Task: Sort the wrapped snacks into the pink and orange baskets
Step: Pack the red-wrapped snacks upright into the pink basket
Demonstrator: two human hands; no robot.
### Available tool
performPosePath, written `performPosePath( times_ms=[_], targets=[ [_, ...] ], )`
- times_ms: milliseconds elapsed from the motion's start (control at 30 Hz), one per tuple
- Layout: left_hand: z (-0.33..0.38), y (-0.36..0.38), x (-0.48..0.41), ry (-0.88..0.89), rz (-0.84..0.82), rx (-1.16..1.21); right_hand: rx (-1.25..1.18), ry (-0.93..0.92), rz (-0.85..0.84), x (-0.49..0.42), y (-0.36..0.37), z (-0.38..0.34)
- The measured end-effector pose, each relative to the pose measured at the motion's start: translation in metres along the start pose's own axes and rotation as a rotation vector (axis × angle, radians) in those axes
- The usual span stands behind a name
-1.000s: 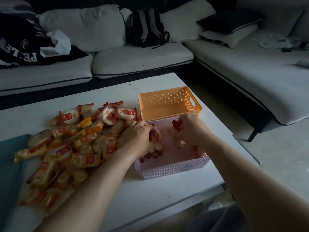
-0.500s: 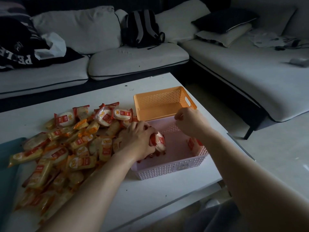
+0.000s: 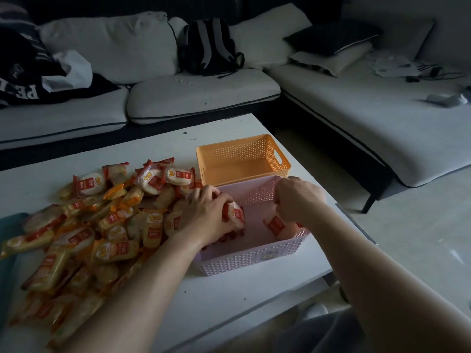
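A pile of wrapped snacks in red and orange-yellow packets covers the left of the white table. The pink basket stands near the table's right edge, and the orange basket sits just behind it with nothing inside. My left hand grips a few red-wrapped snacks over the pink basket's left side. My right hand hovers over the basket's right side with fingers curled and nothing visible in them. Below it, a red-labelled snack lies in the basket.
A white sofa runs behind and to the right of the table, with a black backpack, dark clothing and cushions on it. A teal item lies at the table's left edge. Floor lies to the right.
My right hand let its snack drop into the pink basket and rose towards the far rim. My left hand keeps its red packets and has moved slightly further over the basket.
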State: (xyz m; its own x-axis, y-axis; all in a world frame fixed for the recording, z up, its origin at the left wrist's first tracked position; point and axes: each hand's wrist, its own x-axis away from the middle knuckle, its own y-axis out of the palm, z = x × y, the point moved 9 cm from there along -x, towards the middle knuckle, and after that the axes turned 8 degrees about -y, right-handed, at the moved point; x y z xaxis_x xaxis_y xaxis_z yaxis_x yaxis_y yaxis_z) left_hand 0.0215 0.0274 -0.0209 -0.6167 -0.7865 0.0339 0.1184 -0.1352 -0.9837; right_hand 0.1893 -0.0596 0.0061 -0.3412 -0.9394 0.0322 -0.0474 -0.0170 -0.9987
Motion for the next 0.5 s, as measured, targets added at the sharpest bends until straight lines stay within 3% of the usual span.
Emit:
performPosePath(
  times_ms=[267,500],
  targets=[
    [0.002,0.0,0.001,-0.02,0.026,-0.032,-0.191,-0.245,0.13,-0.011,-0.017,-0.029],
    [0.0,0.002,-0.001,-0.004,0.069,-0.035,-0.327,-0.285,0.162,-0.016,-0.013,-0.045]
  ],
)
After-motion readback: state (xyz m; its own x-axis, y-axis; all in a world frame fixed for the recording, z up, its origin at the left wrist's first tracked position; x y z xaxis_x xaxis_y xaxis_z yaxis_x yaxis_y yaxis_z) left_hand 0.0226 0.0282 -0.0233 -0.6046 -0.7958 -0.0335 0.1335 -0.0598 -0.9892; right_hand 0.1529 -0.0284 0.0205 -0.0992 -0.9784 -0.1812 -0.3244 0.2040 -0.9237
